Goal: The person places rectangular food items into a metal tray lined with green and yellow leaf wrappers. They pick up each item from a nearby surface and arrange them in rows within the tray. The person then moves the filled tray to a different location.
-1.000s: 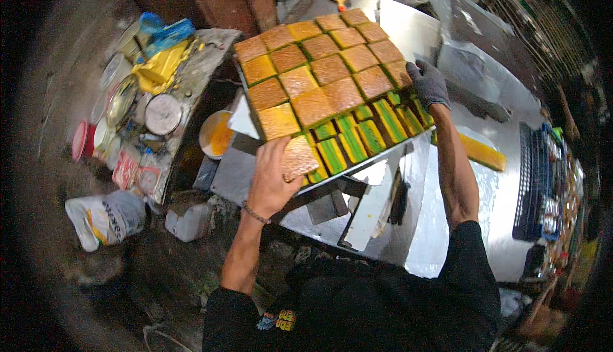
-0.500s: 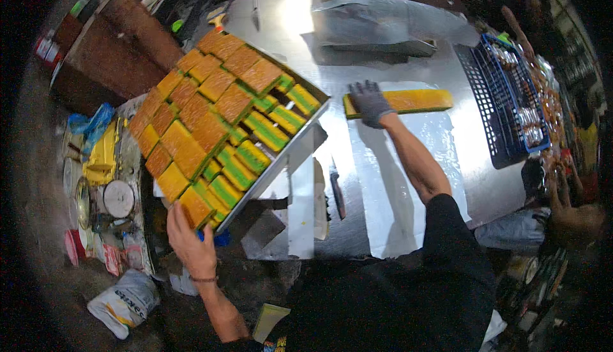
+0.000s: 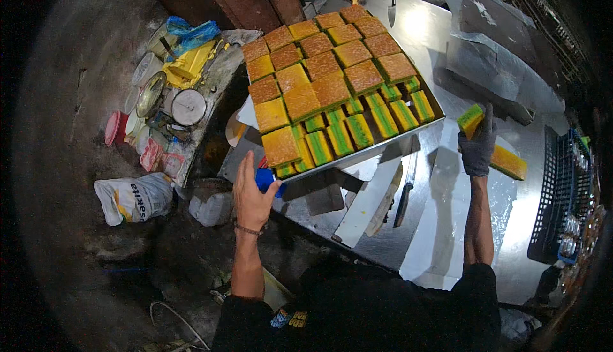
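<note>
Dark lettering [image 3: 149,203] stands on the white bag [image 3: 115,200], and small yellow lettering [image 3: 297,319] on the black shirt [image 3: 377,314].

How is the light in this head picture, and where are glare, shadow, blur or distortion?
Head view: glare whitens the metal table at its far edge and right part, while the floor is dim; an arm-shaped shadow lies on the white sheet; cake pieces look fairly sharp; same head view: the picture's margins bend and fade to black.

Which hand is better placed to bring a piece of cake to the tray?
Probably the right hand: it grips a green-and-yellow cake piece, just right of the tray. The left hand, beside the tray's near left corner, shows no cake in it.
</note>
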Action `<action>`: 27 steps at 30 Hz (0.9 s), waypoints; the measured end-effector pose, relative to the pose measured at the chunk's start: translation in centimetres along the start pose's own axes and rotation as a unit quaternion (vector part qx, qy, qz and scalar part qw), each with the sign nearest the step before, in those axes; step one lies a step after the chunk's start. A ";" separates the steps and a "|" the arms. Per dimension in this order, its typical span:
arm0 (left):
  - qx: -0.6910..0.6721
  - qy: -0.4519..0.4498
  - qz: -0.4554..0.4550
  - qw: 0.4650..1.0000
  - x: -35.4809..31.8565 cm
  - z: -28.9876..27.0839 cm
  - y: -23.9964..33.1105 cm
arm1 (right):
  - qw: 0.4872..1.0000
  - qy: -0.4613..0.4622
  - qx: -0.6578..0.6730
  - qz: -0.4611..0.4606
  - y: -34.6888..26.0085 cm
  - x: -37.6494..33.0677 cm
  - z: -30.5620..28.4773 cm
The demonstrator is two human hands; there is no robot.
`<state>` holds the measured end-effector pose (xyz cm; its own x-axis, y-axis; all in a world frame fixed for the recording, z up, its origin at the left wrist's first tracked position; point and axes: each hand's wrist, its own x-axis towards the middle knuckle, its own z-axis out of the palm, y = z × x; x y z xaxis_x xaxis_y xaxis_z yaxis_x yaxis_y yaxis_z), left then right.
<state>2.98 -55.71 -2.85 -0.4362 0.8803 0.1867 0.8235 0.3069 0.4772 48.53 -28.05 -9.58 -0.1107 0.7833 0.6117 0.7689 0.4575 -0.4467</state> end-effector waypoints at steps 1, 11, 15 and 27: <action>-0.003 0.001 0.015 1.000 0.5 0.1 -0.4 | 1.000 0.006 0.020 -0.001 -3.0 0.7 -1.0; 0.003 0.016 0.173 0.985 4.2 1.0 -0.1 | 0.870 -0.353 -0.006 -0.343 -29.8 4.2 6.1; -0.006 0.024 0.185 0.982 4.3 1.1 -0.8 | 0.845 -0.403 -0.041 -0.348 -31.3 4.3 8.5; 0.043 0.001 0.144 0.989 4.4 2.2 -0.5 | 0.947 -0.172 0.140 -0.233 -17.9 1.8 4.2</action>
<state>1.44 -51.21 -4.15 -0.1803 0.9349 0.3058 0.9413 0.0738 0.3294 31.87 -33.11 -3.25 -0.6317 0.5382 0.5579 0.3954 0.8427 -0.3653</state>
